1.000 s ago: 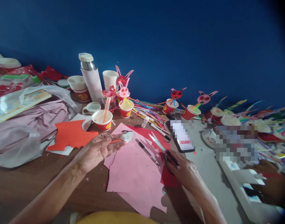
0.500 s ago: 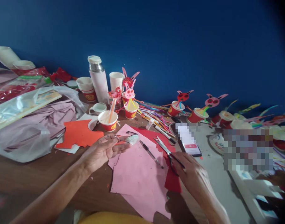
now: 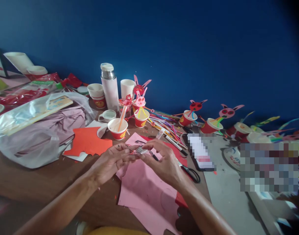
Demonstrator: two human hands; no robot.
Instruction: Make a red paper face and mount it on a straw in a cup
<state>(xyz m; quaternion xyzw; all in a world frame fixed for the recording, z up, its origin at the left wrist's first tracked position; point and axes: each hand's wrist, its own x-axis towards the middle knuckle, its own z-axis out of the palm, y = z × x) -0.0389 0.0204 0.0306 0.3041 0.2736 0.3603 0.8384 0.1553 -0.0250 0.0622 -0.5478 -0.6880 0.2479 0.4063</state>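
Observation:
My left hand (image 3: 115,160) is closed, its fingertips pinching a small whitish, see-through piece (image 3: 140,149) with thin dark-edged bits beside it; its kind is not clear. My right hand (image 3: 162,161) comes in from the other side, thumb and fingers curled onto the same piece. Both hands hover over pink paper sheets (image 3: 144,189), which have cut edges. Partly behind my right hand lie black-handled scissors (image 3: 192,173), their blades mostly hidden. A pen (image 3: 154,156) also shows only in part there. Red paper (image 3: 172,147) lies under the pink.
An orange cut sheet (image 3: 88,142) and a plastic bag (image 3: 41,130) lie left. Behind stand paper cups (image 3: 118,129), a mug (image 3: 107,115) and a thermos (image 3: 109,91). Coloured sticks (image 3: 164,119), a phone (image 3: 202,156) and cups with rabbit faces (image 3: 211,124) are to the right.
My right hand has let go of the scissors, leaving them on the table, and moved left to the small piece at my left fingertips. The view has shifted slightly left.

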